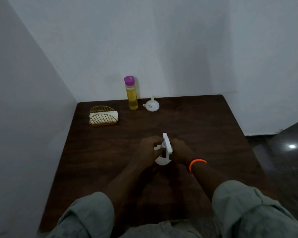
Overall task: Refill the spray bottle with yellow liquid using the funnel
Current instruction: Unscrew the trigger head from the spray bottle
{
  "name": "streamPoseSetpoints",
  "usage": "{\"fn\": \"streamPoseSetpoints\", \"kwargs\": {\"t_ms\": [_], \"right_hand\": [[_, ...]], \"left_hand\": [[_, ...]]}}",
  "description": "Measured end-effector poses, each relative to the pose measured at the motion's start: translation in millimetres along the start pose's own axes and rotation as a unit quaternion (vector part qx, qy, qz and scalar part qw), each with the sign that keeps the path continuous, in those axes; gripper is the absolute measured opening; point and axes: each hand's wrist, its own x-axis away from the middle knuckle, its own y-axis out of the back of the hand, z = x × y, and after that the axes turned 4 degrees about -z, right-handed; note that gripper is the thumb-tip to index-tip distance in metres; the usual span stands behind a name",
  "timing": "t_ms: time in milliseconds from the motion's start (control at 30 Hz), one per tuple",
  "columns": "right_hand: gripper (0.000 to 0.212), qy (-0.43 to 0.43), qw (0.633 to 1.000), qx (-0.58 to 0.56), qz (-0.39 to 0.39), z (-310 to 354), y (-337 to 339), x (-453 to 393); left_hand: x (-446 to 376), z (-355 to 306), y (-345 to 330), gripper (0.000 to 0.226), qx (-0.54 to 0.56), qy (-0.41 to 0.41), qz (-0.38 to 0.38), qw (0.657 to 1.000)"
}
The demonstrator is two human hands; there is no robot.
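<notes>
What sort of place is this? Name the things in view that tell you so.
Probably a plain indoor room, with a work spot set in a corner: a dark wooden table pushed against bare pale walls, a shiny dark floor beside it, and a napkin holder on the table.

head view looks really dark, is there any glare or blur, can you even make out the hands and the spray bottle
Head view: dim and underexposed, so both hands, left and right, merge with the dark table; the white spray bottle between them is soft, its body hidden; one small glare spot on the floor at right; wide-angle bending of walls; the yellow liquid bottle stays readable.
</notes>
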Motion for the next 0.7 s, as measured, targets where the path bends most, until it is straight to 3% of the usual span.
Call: {"fn": "streamPoseSetpoints", "kwargs": {"t_ms": [433,600,700], "right_hand": [[0.033,-0.043,0.997,-0.047,-0.043,-22,-26,-21],[0.029,-0.049,0.995,-0.072,-0.055,-29,-32,-19],[0.024,-0.047,0.992,-0.092,-0.071,-32,-36,-15]], "left_hand": [[16,-6,-14,0.024,0.018,-0.001,-0.111,0.994],[13,-14,-18,0.023,0.037,0.054,-0.17,0.983],[19,-12,-14,0.024,0.061,0.051,-0.154,0.985]]}}
